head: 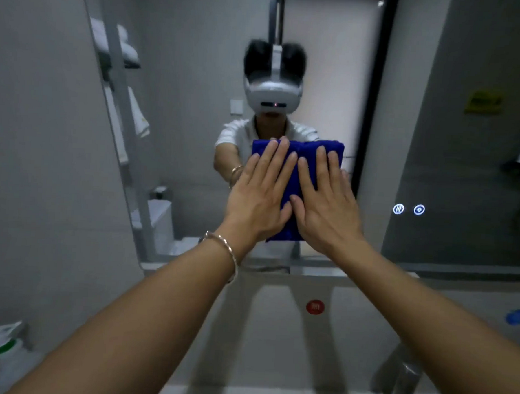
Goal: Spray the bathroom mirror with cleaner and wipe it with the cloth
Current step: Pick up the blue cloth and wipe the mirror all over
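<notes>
Both your hands lie flat on the cloth (pixel 307 157), fingers straight and pointing up, pressing it against the mirror (pixel 465 162). Left hand (pixel 258 202) covers the cloth's left half; right hand (pixel 327 212) covers its right half. The thumbs nearly meet over the middle, and neither hand curls round the fabric. The bracelet (pixel 226 249) sits on your left wrist. The cloth is blue and folded, roughly rectangular. Its top edge shows above your fingertips and its lower corner shows between your wrists, just above the mirror's bottom edge. The right hand's little-finger side overhangs the cloth's right edge onto glass. The mirror's left edge runs as a slanted line from the upper left down to the ledge (pixel 368 282), well apart from the cloth, with a broad band of glass between them. To the right, glass stretches from the cloth to two lit icons (pixel 398 209), then on toward the frame's edge. Above the cloth the glass continues to the top of the view. Below, the ledge runs directly under the mirror. Lower still, a red sticker (pixel 315 307) sits between your forearms and a blue sticker (pixel 516 317) lies far right. The faucet (pixel 403 376) stands under your right forearm, near it. A white-and-green bottle (pixel 1 337), blurred, sits at the lower left corner, well apart from your left arm.
</notes>
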The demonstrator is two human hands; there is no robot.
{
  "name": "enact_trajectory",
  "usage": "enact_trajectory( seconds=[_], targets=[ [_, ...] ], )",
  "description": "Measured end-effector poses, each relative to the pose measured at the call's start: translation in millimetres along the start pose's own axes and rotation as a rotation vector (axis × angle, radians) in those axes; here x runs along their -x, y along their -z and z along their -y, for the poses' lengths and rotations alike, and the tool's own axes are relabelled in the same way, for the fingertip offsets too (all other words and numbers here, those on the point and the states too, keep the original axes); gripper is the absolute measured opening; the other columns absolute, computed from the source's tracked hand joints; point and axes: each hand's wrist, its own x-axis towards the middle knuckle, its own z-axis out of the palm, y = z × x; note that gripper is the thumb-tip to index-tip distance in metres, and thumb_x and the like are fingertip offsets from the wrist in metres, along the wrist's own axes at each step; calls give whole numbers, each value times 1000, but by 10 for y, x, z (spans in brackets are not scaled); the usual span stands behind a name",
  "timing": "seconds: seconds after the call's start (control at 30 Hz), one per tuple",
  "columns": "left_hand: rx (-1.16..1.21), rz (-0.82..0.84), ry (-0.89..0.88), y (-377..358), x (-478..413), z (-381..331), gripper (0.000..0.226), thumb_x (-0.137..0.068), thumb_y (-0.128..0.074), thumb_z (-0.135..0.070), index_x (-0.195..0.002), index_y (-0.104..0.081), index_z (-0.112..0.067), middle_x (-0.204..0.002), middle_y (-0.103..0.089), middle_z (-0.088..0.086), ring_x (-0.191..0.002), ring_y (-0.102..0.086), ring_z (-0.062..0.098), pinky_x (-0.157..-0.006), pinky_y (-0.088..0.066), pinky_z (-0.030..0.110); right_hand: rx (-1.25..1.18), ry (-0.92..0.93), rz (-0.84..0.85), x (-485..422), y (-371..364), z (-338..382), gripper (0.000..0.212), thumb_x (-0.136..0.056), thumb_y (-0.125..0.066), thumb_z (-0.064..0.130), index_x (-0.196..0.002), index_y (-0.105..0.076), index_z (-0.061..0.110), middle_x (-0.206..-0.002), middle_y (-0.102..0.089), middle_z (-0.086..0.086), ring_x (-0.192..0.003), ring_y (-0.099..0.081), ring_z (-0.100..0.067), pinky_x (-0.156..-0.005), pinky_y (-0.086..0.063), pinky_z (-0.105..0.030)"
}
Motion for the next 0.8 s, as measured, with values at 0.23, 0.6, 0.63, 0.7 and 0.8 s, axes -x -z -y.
enact_trajectory(
  seconds=[0.23, 0.6, 0.63, 0.7, 0.8],
  targets=[
    [-157, -79, 244, 895, -849, 900, 73, -95, -26, -43, -148, 14, -12, -156, 17, 10, -144, 15, 27, -116, 7, 43, -12, 29, -56, -1426, 1000, 483, 68, -98, -35, 38, -151, -4, 8, -156, 7, -21, -144, 9, -35, -117, -3, -43],
    [-23, -379, 149, 548, -729, 1271, 74, -83, -30, -29, -150, -9, -8, -156, -8, 18, -144, -4, 34, -117, -5, 50, -149, 235, -560, -1628, 522, 559, 56, -91, -36, 31, -139, -43, 2, -145, -36, -24, -137, -30, -38, -113, -27, -46],
    [-11, -405, 138, 492, -708, 1280, 74, -81, -33, -29, -149, -12, -7, -156, -11, 19, -144, -7, 35, -117, -6, 51, -132, 246, -572, -1625, 461, 548, 55, -91, -37, 31, -137, -45, 2, -144, -39, -24, -136, -32, -37, -111, -30, -45],
    [-6, -453, 127, 441, -721, 1292, 73, -81, -36, -27, -148, -16, -6, -154, -15, 21, -143, -11, 37, -116, -7, 52, -132, 238, -618, -1652, 410, 561, 53, -90, -40, 29, -136, -48, 3, -142, -42, -23, -134, -36, -37, -109, -34, -45],
    [5, -454, 135, 432, -728, 1264, 71, -84, -37, -27, -148, -18, -5, -154, -17, 22, -143, -12, 38, -116, -7, 52, -132, 225, -653, -1639, 399, 581, 52, -89, -40, 26, -135, -49, 4, -142, -42, -23, -134, -36, -38, -108, -34, -46]
  ],
)
